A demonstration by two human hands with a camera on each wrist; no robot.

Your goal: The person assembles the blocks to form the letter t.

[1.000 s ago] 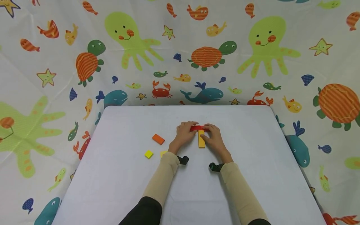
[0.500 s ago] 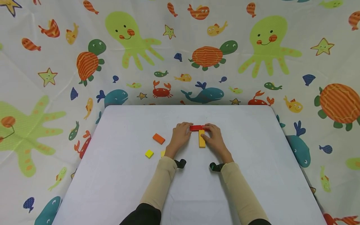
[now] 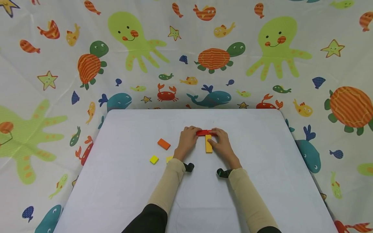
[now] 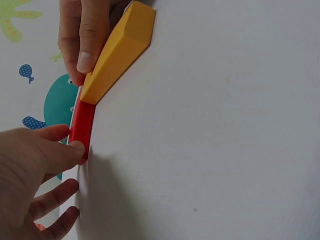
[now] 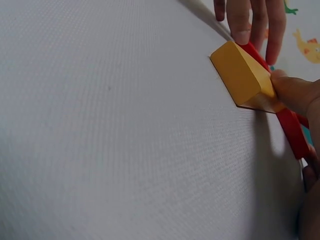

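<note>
Two red blocks lie end to end near the table's far side, the left red block (image 3: 202, 133) and the right red block (image 3: 210, 132). A long yellow-orange block (image 3: 208, 145) meets them at their joint, pointing toward the person, making a T. My left hand (image 3: 187, 139) pinches the outer end of the left red block between thumb and index finger, its other fingers spread in the left wrist view. With my right hand (image 3: 222, 142) I hold the right red block, fingers partly covering it, while the thumb presses the long block's side (image 5: 240, 75).
Left of the hands lie an orange block (image 3: 164, 144) and a small yellow block (image 3: 154, 159). Another pale yellow block (image 3: 169, 159) is partly hidden by the left wrist. Behind the white table (image 3: 131, 194) hangs a curtain (image 3: 180, 32) printed with sea animals.
My left hand has slid a little to the left, uncovering more of the left red block. The right hand and the long block stay in place.
</note>
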